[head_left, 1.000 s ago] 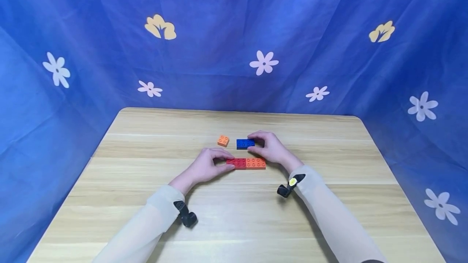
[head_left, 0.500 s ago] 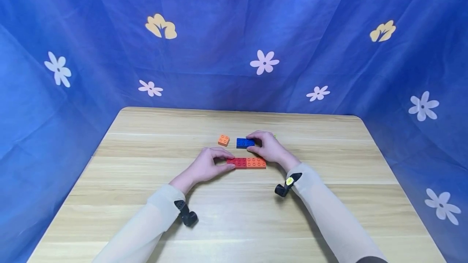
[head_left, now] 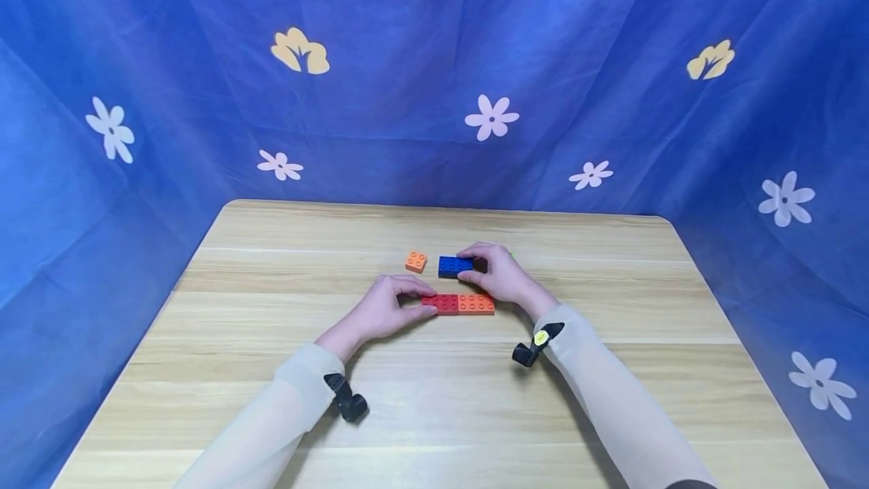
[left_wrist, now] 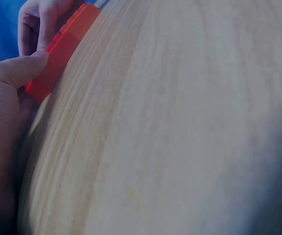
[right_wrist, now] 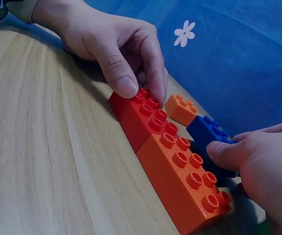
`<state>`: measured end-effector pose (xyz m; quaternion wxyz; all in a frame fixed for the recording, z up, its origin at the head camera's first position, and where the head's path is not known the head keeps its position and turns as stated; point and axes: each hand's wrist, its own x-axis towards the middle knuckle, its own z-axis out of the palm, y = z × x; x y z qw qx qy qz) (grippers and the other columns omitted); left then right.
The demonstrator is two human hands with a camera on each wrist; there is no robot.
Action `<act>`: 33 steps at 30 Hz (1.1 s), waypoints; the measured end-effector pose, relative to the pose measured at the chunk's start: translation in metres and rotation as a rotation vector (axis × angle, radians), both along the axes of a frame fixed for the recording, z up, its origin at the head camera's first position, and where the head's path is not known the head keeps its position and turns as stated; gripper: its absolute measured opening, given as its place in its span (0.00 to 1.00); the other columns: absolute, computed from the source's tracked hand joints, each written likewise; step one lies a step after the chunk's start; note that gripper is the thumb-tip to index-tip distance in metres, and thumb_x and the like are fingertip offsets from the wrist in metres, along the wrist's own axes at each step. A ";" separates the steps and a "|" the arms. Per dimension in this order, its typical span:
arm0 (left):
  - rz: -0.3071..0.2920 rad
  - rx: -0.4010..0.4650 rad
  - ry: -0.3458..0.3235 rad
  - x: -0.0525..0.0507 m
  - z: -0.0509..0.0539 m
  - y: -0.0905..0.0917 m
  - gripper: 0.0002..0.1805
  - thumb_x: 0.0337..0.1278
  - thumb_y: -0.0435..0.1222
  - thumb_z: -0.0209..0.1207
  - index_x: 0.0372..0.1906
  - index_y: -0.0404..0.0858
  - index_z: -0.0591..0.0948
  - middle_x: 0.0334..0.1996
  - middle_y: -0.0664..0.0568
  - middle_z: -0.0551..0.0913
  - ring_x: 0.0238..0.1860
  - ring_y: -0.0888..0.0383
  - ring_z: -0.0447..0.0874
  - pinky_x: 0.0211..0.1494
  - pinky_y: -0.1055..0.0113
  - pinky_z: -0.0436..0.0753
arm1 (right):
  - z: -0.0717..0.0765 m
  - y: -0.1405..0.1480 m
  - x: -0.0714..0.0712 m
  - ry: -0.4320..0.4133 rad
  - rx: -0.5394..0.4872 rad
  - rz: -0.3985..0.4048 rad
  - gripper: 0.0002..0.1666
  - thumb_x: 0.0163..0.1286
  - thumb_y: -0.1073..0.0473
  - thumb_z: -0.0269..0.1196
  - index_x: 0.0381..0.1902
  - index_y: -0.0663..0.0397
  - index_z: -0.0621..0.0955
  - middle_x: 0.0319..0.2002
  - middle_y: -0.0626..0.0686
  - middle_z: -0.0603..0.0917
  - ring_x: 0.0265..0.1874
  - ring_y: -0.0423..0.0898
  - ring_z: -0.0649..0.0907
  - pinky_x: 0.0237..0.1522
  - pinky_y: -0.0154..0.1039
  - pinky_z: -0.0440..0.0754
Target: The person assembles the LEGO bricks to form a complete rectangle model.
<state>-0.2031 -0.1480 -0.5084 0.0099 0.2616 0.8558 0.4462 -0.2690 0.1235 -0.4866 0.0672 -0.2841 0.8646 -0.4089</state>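
Note:
My left hand (head_left: 385, 308) holds the left end of a red toy building brick (head_left: 446, 304) between thumb and fingers. An orange brick (head_left: 477, 304) of the same length sits end to end with it, touching, on the table. Just behind them, my right hand (head_left: 501, 272) pinches a blue brick (head_left: 453, 267) at its right end. In the right wrist view, the thumb of my right hand (right_wrist: 272, 169) lies on the near side of the blue brick (right_wrist: 206, 134). A small square orange brick (head_left: 416, 262) rests apart, left of the blue one.
A bit of something green (head_left: 513, 254) shows behind my right hand, mostly hidden. The wooden table (head_left: 434, 413) reaches back to a blue curtain (head_left: 380, 96) with flower prints, which also hangs at both sides.
My right hand has shifted slightly left along the blue brick, and a green bit now shows behind it. My left hand and the red and orange bricks stay in place.

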 end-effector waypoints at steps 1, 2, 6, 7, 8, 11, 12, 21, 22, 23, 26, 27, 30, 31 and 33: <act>0.001 -0.001 -0.001 0.000 0.000 0.000 0.15 0.59 0.43 0.78 0.50 0.46 0.92 0.48 0.62 0.90 0.55 0.58 0.86 0.67 0.57 0.79 | 0.001 0.000 0.000 -0.003 -0.006 -0.001 0.22 0.72 0.60 0.73 0.62 0.58 0.85 0.57 0.53 0.86 0.60 0.51 0.83 0.69 0.50 0.75; 0.003 -0.001 -0.002 0.001 0.001 0.000 0.16 0.59 0.44 0.78 0.50 0.46 0.92 0.48 0.61 0.90 0.55 0.58 0.86 0.67 0.56 0.79 | 0.002 0.001 0.001 -0.003 -0.010 -0.001 0.22 0.72 0.60 0.73 0.62 0.58 0.85 0.57 0.53 0.86 0.59 0.51 0.83 0.69 0.50 0.75; 0.008 -0.003 -0.011 0.000 0.001 -0.001 0.16 0.58 0.44 0.78 0.50 0.46 0.92 0.48 0.61 0.90 0.55 0.57 0.86 0.67 0.55 0.79 | 0.005 0.003 0.003 -0.006 -0.045 -0.005 0.22 0.72 0.60 0.73 0.62 0.58 0.86 0.56 0.53 0.86 0.59 0.51 0.83 0.68 0.49 0.76; 0.010 -0.002 -0.014 0.000 0.001 -0.001 0.16 0.58 0.44 0.78 0.50 0.47 0.92 0.48 0.61 0.90 0.55 0.57 0.86 0.67 0.55 0.79 | 0.006 0.004 0.004 -0.006 -0.051 -0.005 0.22 0.71 0.60 0.73 0.62 0.58 0.86 0.56 0.52 0.86 0.60 0.50 0.83 0.68 0.48 0.77; 0.011 -0.002 -0.017 -0.001 0.000 -0.001 0.16 0.58 0.45 0.78 0.51 0.47 0.92 0.48 0.61 0.90 0.55 0.58 0.86 0.67 0.55 0.79 | 0.007 0.004 0.004 -0.006 -0.058 -0.002 0.22 0.72 0.60 0.73 0.62 0.58 0.86 0.56 0.52 0.86 0.59 0.50 0.83 0.67 0.48 0.78; 0.014 -0.001 -0.020 -0.002 -0.001 -0.001 0.16 0.58 0.45 0.78 0.51 0.48 0.92 0.49 0.62 0.90 0.55 0.58 0.86 0.67 0.56 0.79 | 0.010 0.006 0.007 -0.013 -0.074 0.008 0.22 0.72 0.60 0.73 0.62 0.58 0.85 0.57 0.52 0.85 0.59 0.49 0.83 0.64 0.46 0.81; 0.013 0.000 -0.020 -0.002 -0.001 -0.001 0.17 0.58 0.46 0.78 0.51 0.48 0.92 0.49 0.62 0.90 0.55 0.58 0.86 0.67 0.56 0.79 | 0.011 0.007 0.008 -0.013 -0.076 0.010 0.22 0.72 0.60 0.73 0.62 0.58 0.85 0.57 0.51 0.85 0.59 0.49 0.83 0.64 0.46 0.82; 0.006 0.004 -0.005 -0.002 -0.003 -0.001 0.16 0.58 0.43 0.78 0.50 0.47 0.92 0.49 0.60 0.90 0.56 0.57 0.86 0.67 0.56 0.79 | 0.020 0.011 0.022 -0.038 -0.092 0.042 0.22 0.72 0.60 0.73 0.61 0.58 0.86 0.55 0.51 0.85 0.56 0.49 0.84 0.62 0.47 0.83; 0.006 0.002 -0.005 -0.002 -0.003 -0.001 0.16 0.58 0.43 0.78 0.50 0.47 0.92 0.49 0.60 0.90 0.56 0.57 0.86 0.67 0.57 0.79 | 0.020 0.012 0.024 -0.034 -0.093 0.045 0.21 0.72 0.60 0.73 0.61 0.58 0.86 0.55 0.51 0.86 0.56 0.48 0.84 0.62 0.46 0.83; 0.007 0.001 -0.003 -0.002 -0.003 -0.001 0.16 0.58 0.43 0.78 0.50 0.47 0.92 0.49 0.60 0.90 0.56 0.57 0.86 0.67 0.57 0.79 | 0.021 0.012 0.025 -0.030 -0.093 0.047 0.21 0.72 0.59 0.73 0.60 0.58 0.86 0.55 0.50 0.86 0.55 0.48 0.84 0.61 0.46 0.83; 0.004 0.001 0.004 -0.002 -0.004 -0.001 0.15 0.58 0.43 0.78 0.50 0.47 0.92 0.49 0.60 0.90 0.56 0.57 0.86 0.67 0.57 0.79 | 0.021 0.012 0.029 -0.020 -0.098 0.060 0.21 0.72 0.59 0.73 0.60 0.59 0.86 0.54 0.50 0.86 0.55 0.47 0.84 0.61 0.47 0.83; 0.003 0.001 0.006 -0.002 -0.004 -0.001 0.15 0.59 0.43 0.78 0.50 0.47 0.92 0.49 0.60 0.90 0.56 0.57 0.86 0.67 0.56 0.79 | 0.021 0.013 0.031 -0.020 -0.097 0.063 0.21 0.72 0.59 0.73 0.60 0.59 0.86 0.54 0.50 0.86 0.55 0.47 0.84 0.61 0.48 0.83; 0.000 0.005 0.011 -0.002 -0.004 -0.002 0.15 0.59 0.43 0.78 0.50 0.46 0.92 0.49 0.60 0.90 0.56 0.56 0.86 0.67 0.56 0.80 | 0.022 0.014 0.036 -0.031 -0.097 0.072 0.21 0.73 0.58 0.73 0.61 0.58 0.86 0.55 0.49 0.85 0.55 0.48 0.84 0.61 0.49 0.83; 0.000 0.007 0.012 -0.002 -0.004 -0.002 0.15 0.59 0.43 0.78 0.50 0.46 0.92 0.49 0.60 0.90 0.56 0.56 0.86 0.66 0.56 0.80 | 0.022 0.014 0.038 -0.032 -0.099 0.074 0.21 0.73 0.58 0.73 0.61 0.58 0.86 0.55 0.49 0.85 0.56 0.47 0.84 0.61 0.48 0.84; 0.000 0.005 0.009 -0.002 -0.005 -0.001 0.15 0.59 0.44 0.78 0.50 0.46 0.92 0.49 0.60 0.90 0.56 0.57 0.86 0.66 0.57 0.80 | 0.020 0.014 0.040 -0.035 -0.105 0.078 0.21 0.72 0.58 0.73 0.60 0.57 0.86 0.55 0.49 0.85 0.56 0.47 0.84 0.61 0.47 0.84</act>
